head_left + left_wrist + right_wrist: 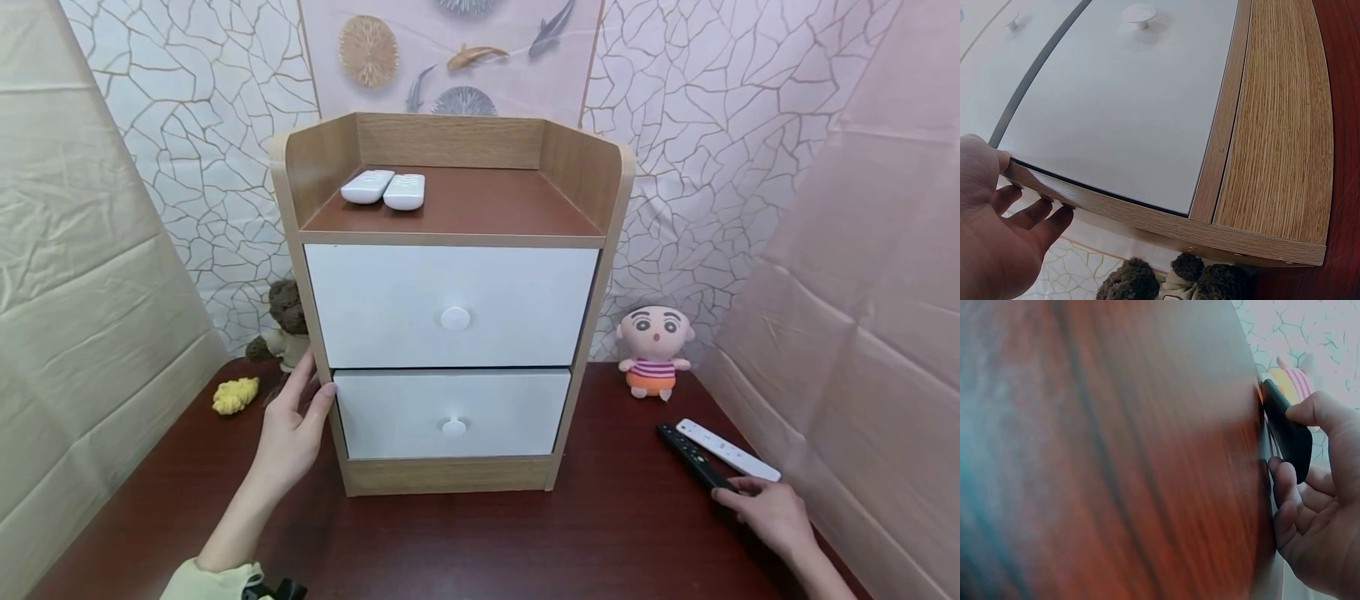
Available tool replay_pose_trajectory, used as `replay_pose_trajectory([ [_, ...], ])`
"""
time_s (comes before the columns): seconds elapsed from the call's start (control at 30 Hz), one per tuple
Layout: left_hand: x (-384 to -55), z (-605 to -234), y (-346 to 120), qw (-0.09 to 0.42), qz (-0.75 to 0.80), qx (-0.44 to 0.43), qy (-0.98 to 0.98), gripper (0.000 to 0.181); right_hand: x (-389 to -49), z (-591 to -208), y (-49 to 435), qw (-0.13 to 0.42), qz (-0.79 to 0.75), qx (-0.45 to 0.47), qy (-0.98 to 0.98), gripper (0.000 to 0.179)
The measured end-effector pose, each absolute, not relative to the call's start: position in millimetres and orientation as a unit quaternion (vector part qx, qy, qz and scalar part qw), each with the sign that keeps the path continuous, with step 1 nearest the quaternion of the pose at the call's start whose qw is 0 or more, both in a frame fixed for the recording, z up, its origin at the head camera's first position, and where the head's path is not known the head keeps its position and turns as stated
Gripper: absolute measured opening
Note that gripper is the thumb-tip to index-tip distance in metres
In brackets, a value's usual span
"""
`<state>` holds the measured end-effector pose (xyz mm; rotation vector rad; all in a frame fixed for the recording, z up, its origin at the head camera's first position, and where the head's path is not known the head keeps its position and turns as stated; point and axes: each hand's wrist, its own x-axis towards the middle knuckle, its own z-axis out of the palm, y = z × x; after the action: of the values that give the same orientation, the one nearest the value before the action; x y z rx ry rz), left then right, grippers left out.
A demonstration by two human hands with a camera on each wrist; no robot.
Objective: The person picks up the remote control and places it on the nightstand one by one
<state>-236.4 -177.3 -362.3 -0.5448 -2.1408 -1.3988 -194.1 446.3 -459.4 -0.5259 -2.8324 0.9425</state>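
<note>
A wooden cabinet [450,475] with two white drawers stands in the middle of the table. My left hand [288,442] holds its left side panel, thumb at the front edge and fingertips against the outer side, as the left wrist view shows. Both drawers, the upper [375,300] and lower [397,408], are pushed in. At the right, my right hand [772,512] grips the near end of a black remote control [693,457]. Thumb on top and fingers beneath pinch the remote [1288,434] in the right wrist view. A white remote control [727,450] lies right beside it.
Two white remotes, one [367,187] left of the other [405,192], lie on the cabinet's top. A cartoon plush doll [652,350] sits back right. At the left are a brown curly-haired plush toy [288,308] and a yellow lump [236,396]. Fabric walls flank the table.
</note>
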Motion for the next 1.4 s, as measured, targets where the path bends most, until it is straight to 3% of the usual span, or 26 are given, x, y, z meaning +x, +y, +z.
replay_pose_trajectory([
  [1.4,-237.1,-363.2,-177.8,0.258,-0.515,-0.189,-0.795,0.058,-189.0,-459.4,433.5,0.084,0.379,-0.196,-0.901,0.044],
])
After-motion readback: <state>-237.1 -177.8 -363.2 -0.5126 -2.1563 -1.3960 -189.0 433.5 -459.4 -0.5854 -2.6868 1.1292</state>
